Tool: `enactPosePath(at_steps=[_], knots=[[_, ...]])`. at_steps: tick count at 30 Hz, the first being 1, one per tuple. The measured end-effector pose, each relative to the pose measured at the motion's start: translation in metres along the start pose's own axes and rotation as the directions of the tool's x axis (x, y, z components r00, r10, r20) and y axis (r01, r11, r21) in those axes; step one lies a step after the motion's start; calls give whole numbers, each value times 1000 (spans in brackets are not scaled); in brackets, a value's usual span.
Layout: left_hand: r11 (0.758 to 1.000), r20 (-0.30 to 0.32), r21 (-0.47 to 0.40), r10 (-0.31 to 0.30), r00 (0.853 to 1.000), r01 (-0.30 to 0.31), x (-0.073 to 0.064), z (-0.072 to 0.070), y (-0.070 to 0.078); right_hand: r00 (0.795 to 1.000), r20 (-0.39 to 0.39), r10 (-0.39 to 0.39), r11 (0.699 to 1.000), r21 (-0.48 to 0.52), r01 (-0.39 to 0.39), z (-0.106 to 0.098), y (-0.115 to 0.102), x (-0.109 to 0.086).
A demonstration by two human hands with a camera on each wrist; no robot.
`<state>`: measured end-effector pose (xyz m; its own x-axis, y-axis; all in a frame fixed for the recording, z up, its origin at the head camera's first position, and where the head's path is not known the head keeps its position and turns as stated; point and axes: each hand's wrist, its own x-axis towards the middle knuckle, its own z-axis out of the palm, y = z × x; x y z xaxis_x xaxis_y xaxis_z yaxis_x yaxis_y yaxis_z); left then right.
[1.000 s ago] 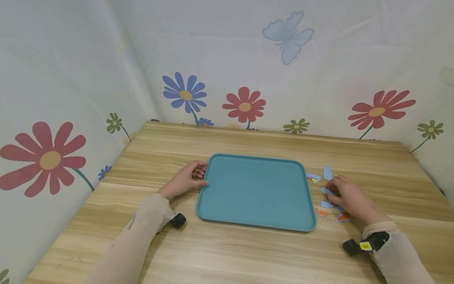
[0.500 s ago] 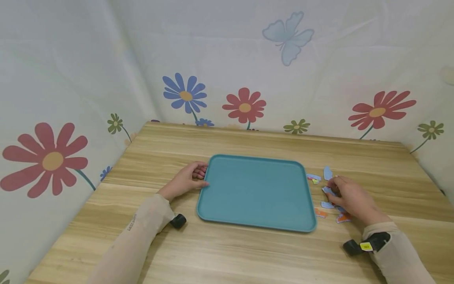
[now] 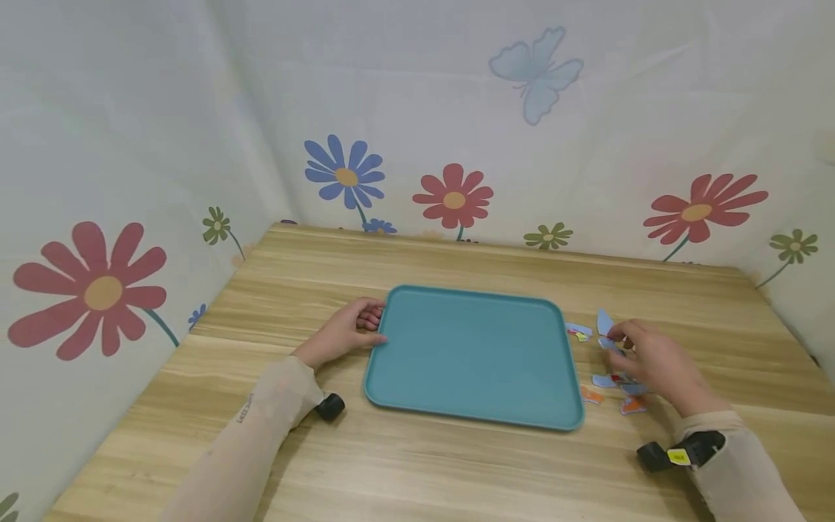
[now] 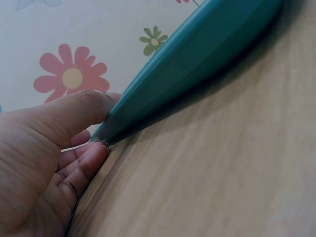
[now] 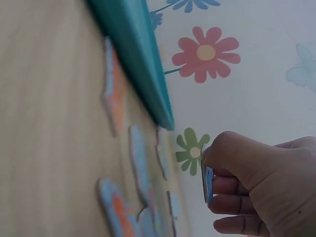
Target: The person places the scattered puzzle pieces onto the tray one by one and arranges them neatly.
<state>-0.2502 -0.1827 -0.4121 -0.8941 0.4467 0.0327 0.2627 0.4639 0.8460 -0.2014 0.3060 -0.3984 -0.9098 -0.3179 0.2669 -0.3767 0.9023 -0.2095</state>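
Blue piece point(image 5: 209, 186) | at tip of right grip point(image 3: 660, 364), nearly closed around it | left grip point(image 3: 339, 335) pinching tray point(image 3: 479, 355)

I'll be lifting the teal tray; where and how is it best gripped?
I'd grip the teal tray at the middle of its short sides, coming from left and right, thumb over the rim, fingers beneath: its wall flares outward, offering an edge. The left hand holds the left side that way. Small printed pieces lie along the right side, so come between them.
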Motion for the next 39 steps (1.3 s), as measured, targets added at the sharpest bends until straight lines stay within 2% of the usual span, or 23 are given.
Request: enactPosePath(at_steps=[7,12,19,21,26,31,39], knots=[[1000,-19,14,18,1000,-18,13,4,-35,998,-49,-45,998,42,47,-11,-10,9],[1000,-30,17,4,1000,-3,12,3,-35,994,-62,-85,996,30,87,-19,-24,22],[997,-37,38,68,997,-66,12,4,-37,994,-29,-105,994,29,106,-25,-43,42],[998,-38,31,53,998,-52,12,5,-37,992,-31,-122,992,24,122,-24,-49,47],[1000,-34,18,7,999,-6,13,5,-34,988,-32,-154,988,29,155,-17,-64,60],[1000,-29,12,16,999,-16,13,4,-36,987,11,-158,985,68,157,-7,-81,71],[999,-35,20,30,999,-29,14,6,-38,978,44,-206,971,134,199,15,-106,87]])
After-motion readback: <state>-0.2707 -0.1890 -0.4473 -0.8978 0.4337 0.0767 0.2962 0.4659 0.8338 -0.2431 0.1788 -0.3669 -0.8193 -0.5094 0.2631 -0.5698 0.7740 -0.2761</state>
